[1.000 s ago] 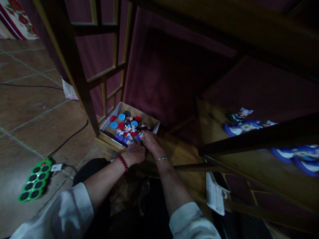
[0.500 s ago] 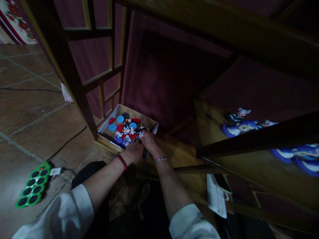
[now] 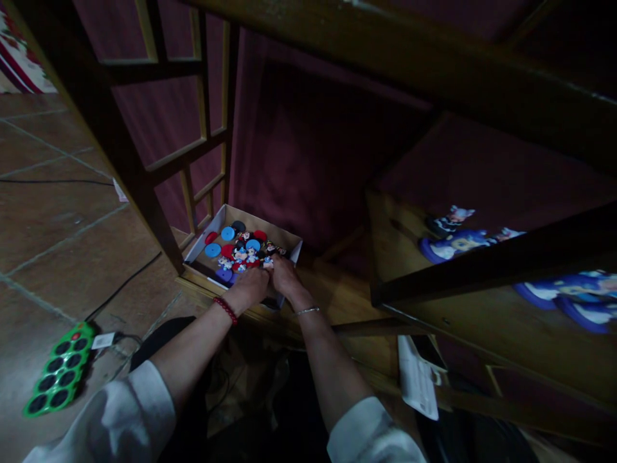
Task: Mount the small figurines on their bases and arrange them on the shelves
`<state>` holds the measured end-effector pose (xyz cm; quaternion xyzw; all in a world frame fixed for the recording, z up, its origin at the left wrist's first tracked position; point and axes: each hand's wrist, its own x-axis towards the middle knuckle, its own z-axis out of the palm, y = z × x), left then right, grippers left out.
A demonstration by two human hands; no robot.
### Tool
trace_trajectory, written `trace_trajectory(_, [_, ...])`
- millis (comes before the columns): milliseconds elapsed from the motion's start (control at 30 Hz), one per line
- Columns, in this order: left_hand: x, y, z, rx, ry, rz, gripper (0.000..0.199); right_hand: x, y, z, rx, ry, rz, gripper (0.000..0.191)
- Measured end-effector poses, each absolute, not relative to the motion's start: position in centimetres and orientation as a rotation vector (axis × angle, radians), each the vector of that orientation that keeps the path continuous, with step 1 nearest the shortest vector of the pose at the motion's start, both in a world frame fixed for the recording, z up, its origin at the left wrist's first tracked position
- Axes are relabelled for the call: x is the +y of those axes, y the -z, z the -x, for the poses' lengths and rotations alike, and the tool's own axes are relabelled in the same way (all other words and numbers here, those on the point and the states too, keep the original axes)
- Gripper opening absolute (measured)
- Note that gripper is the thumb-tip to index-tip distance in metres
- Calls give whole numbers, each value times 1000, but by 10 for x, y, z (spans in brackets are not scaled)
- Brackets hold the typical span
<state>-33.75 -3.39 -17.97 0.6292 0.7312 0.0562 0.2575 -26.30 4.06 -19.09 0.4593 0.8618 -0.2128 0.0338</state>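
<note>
A shallow cardboard box [image 3: 285,238] sits on the low wooden shelf. It holds small cartoon figurines [image 3: 240,253] and round discs in blue, red, purple and black, such as a blue disc [image 3: 213,250]. My left hand [image 3: 249,287], with a red bead bracelet at the wrist, is closed over the box's near side. Right beside it, my right hand [image 3: 285,276] has its fingers curled down among the figurines at the near right corner. A small pale figurine [image 3: 268,262] shows at its fingertips. Whatever either hand grips is hidden by the fingers.
Wooden lattice [image 3: 200,71] rises left of the box. On a higher shelf at right stand a figurine [image 3: 453,220] and blue-purple cartoon pieces [image 3: 453,245]. A green power strip [image 3: 60,370] with a cable lies on the tiled floor. A white packet [image 3: 417,379] is at lower right.
The view has shifted slightly, moving the scene a little to the left. Both hands stay at the box's near right corner, drawn closer together.
</note>
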Motion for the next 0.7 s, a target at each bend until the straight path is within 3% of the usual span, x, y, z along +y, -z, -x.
trace_trajectory(433, [-11,191,372,2444,-351,-1686,27,36,196,260,2701,641,-1397,26])
trace_trajectory(700, [6,204,377,2471,-372,-1797,36,35,207,256,2767,702,-1381,29])
